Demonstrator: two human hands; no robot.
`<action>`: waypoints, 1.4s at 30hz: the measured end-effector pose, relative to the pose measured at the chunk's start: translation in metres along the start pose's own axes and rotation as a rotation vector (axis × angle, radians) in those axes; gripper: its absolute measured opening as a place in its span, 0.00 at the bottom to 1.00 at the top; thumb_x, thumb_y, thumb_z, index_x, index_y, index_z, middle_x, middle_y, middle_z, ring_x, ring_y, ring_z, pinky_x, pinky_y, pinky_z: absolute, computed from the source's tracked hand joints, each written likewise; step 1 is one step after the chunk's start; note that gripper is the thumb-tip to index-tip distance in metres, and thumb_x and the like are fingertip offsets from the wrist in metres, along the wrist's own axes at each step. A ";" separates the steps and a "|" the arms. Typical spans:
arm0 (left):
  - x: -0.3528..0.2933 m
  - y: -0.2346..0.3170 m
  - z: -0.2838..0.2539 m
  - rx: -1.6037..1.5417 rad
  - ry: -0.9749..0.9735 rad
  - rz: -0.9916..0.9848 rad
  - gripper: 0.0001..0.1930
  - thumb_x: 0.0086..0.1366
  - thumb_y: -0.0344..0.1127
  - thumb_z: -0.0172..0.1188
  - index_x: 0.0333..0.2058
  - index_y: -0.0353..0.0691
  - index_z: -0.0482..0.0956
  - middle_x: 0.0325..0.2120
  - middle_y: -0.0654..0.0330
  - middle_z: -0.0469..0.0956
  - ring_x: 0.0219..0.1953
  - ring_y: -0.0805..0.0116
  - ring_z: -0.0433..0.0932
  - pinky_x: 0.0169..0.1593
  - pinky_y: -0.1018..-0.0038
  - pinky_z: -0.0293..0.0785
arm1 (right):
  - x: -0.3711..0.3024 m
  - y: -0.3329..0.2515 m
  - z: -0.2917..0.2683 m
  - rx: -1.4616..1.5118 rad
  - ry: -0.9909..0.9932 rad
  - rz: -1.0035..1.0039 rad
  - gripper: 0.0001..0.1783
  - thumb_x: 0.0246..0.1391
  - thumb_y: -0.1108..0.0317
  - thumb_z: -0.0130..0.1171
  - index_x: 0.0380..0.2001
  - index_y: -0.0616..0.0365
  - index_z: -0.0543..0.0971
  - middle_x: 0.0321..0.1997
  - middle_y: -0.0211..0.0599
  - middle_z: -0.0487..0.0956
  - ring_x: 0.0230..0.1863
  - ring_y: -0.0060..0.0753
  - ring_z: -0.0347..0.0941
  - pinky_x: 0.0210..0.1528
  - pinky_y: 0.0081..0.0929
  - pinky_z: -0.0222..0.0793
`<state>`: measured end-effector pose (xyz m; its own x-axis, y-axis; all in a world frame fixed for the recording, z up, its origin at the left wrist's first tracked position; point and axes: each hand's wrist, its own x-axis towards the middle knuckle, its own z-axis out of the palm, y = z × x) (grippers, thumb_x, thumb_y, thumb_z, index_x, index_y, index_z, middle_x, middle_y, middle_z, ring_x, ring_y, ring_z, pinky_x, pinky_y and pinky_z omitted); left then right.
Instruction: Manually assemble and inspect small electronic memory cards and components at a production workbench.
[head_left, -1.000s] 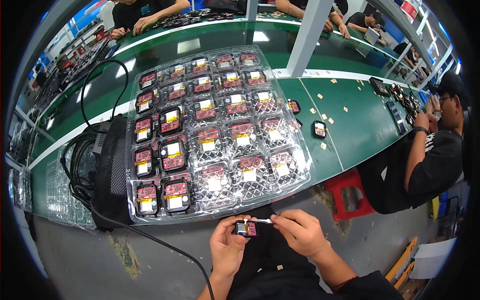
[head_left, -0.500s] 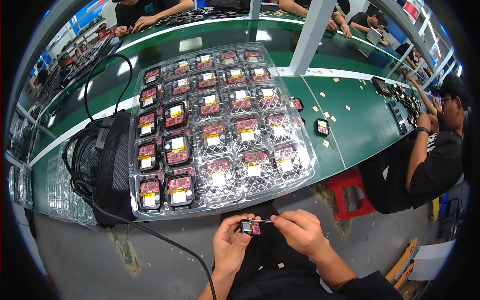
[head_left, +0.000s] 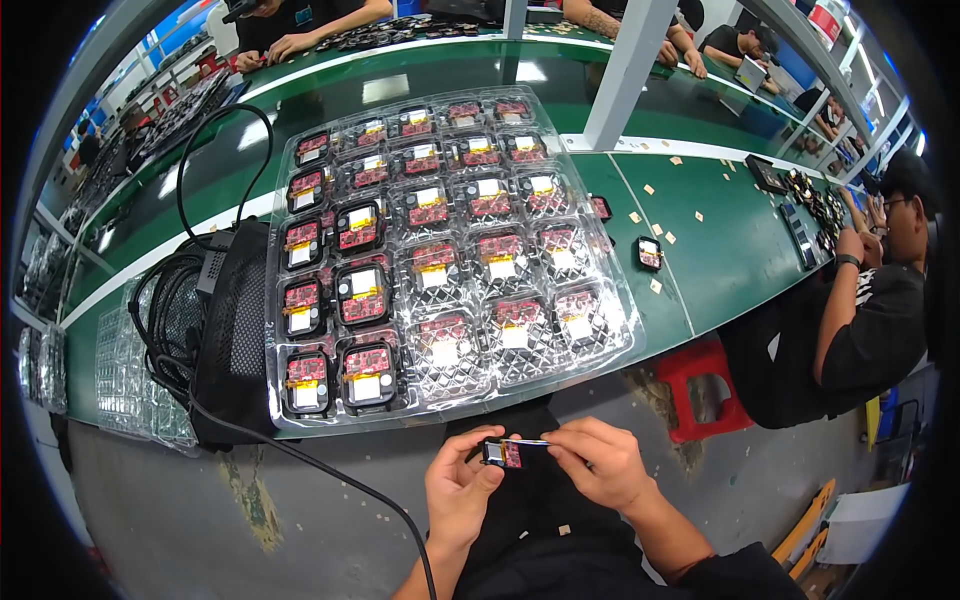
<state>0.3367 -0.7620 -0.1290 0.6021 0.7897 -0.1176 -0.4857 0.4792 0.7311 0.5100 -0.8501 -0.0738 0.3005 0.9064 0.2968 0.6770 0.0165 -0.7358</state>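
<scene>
Above my lap, my left hand [head_left: 460,489] grips a small black watch case [head_left: 491,452] between thumb and fingers. A red circuit board [head_left: 513,455] sticks out on its right side, beside a pale silvery block. My right hand [head_left: 605,462] pinches thin metal tweezers [head_left: 532,442], whose tips reach the top edge of the case and board. Whether the tips grasp anything is too small to tell. Beyond my hands, a clear plastic tray [head_left: 405,408] holds several similar watch cases with red boards, white blocks and yellow strips.
A black mesh bag [head_left: 232,350] with coiled cable stands left of the tray; its cable [head_left: 330,478] runs down past my left forearm. A loose watch case [head_left: 649,254] and small tan squares [head_left: 656,286] lie on the green table. A co-worker [head_left: 850,320] sits right, near a red stool [head_left: 690,400].
The tray and table sit slightly further right in the picture. Both hands keep their grips; the tweezers have tilted slightly, and a small tan bit near their tips no longer shows.
</scene>
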 end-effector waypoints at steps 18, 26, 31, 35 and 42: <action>-0.004 0.001 -0.001 -0.005 0.049 -0.017 0.24 0.62 0.38 0.70 0.51 0.31 0.73 0.55 0.48 0.73 0.55 0.49 0.79 0.57 0.60 0.80 | -0.005 0.007 0.006 -0.175 0.015 -0.170 0.12 0.48 0.76 0.69 0.38 0.58 0.84 0.32 0.34 0.81 0.26 0.34 0.79 0.28 0.29 0.76; -0.003 0.005 -0.005 0.077 0.034 0.018 0.25 0.60 0.36 0.72 0.51 0.30 0.75 0.54 0.48 0.74 0.53 0.50 0.80 0.57 0.62 0.79 | -0.006 0.009 0.006 -0.269 -0.009 -0.304 0.13 0.46 0.76 0.68 0.39 0.58 0.83 0.32 0.32 0.80 0.25 0.34 0.78 0.27 0.29 0.75; -0.007 0.014 -0.004 0.048 -0.016 0.025 0.24 0.57 0.32 0.75 0.50 0.29 0.76 0.50 0.45 0.77 0.53 0.50 0.80 0.58 0.60 0.77 | -0.002 0.007 -0.001 -0.026 -0.076 -0.108 0.11 0.52 0.77 0.64 0.40 0.61 0.81 0.35 0.38 0.80 0.28 0.34 0.79 0.29 0.27 0.75; -0.010 0.018 0.000 0.130 -0.055 0.071 0.26 0.54 0.30 0.77 0.49 0.29 0.77 0.48 0.44 0.78 0.53 0.50 0.80 0.58 0.59 0.76 | -0.013 0.002 0.000 0.543 -0.082 0.262 0.07 0.63 0.76 0.58 0.44 0.66 0.78 0.41 0.40 0.77 0.37 0.25 0.76 0.38 0.21 0.72; -0.017 0.011 0.001 0.181 -0.225 0.333 0.26 0.48 0.25 0.79 0.48 0.29 0.79 0.48 0.42 0.79 0.53 0.51 0.80 0.56 0.58 0.79 | -0.019 -0.015 0.017 1.134 -0.219 0.447 0.16 0.64 0.75 0.60 0.51 0.63 0.69 0.46 0.33 0.75 0.47 0.19 0.73 0.49 0.21 0.70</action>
<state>0.3219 -0.7706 -0.1179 0.5643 0.7768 0.2795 -0.5699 0.1216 0.8127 0.4826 -0.8608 -0.0787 0.1626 0.9762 -0.1437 -0.4532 -0.0556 -0.8897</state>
